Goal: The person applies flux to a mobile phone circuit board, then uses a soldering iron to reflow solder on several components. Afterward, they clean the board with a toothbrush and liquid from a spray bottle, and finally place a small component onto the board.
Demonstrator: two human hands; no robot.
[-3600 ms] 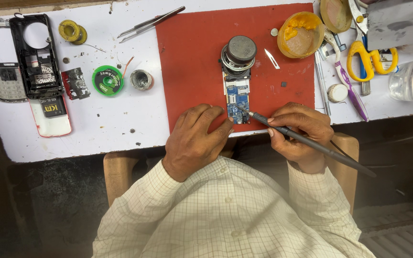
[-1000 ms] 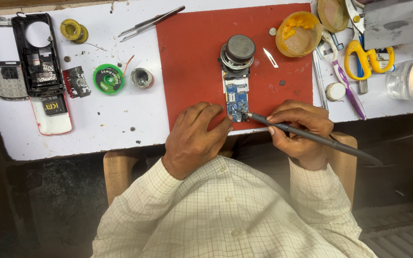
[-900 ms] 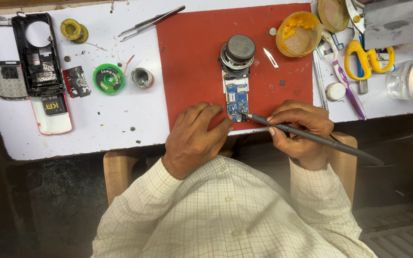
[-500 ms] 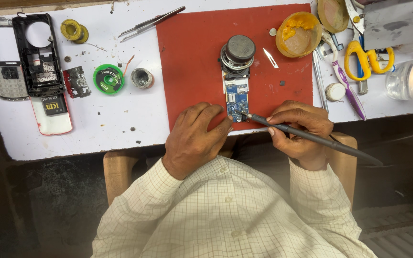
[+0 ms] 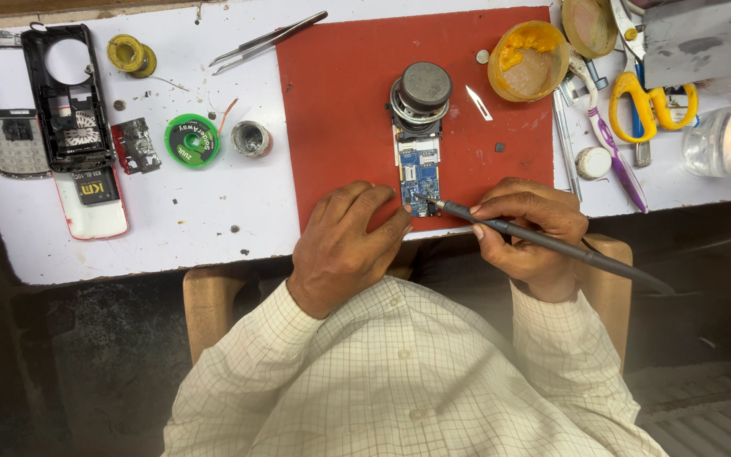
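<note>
Right now the right hand (image 5: 528,230) is closed in a pen grip around a long dark soldering iron (image 5: 552,245), whose tip sits at the near end of a small blue circuit board (image 5: 420,179). The board lies on the red mat (image 5: 340,101), near the mat's front edge, with a round metal speaker (image 5: 421,95) at its far end. The left hand (image 5: 344,245) rests flat and loosely spread beside the board, fingertips pressed at its near left corner to steady it; it grips nothing.

As for how far along things are, the phone looks fully taken apart: its black inner frame (image 5: 65,97), the silver keypad bezel (image 5: 6,110) and the white back shell (image 5: 90,207) lie to the left on the white table (image 5: 171,228), well apart from the mat. So the stripping down seems finished, and I'd judge the work to be in the middle of the board repair itself, at one spot on the near end. Whether that joint is already made I cannot tell; the tip hides it and the detail is too small.

Putting the phone back together all appears to be left. A green spool (image 5: 191,140), a yellow reel of solder (image 5: 130,55), tweezers (image 5: 268,38) and a tub of yellow paste (image 5: 528,59) lie near but untouched, like the yellow-handled scissors (image 5: 640,97) to the right
</note>
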